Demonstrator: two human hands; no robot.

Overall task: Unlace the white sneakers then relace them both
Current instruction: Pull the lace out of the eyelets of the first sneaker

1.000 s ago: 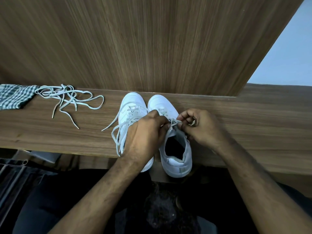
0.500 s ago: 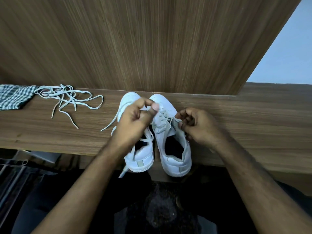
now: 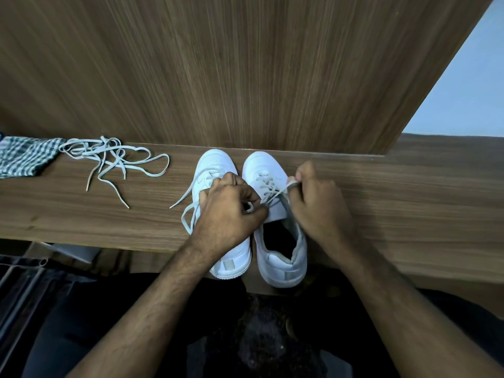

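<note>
Two white sneakers (image 3: 275,241) sit side by side on the counter (image 3: 409,203), toes at 12 o'clock against the wood panel (image 3: 245,72). Left grip (image 3: 229,214) and right grip (image 3: 316,203) each pinch the right sneaker's lace (image 3: 275,194). A loose lace (image 3: 114,159) lies at 9 o'clock.

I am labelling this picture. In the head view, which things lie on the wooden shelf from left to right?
checked cloth → loose laces → left sneaker → right sneaker
</note>
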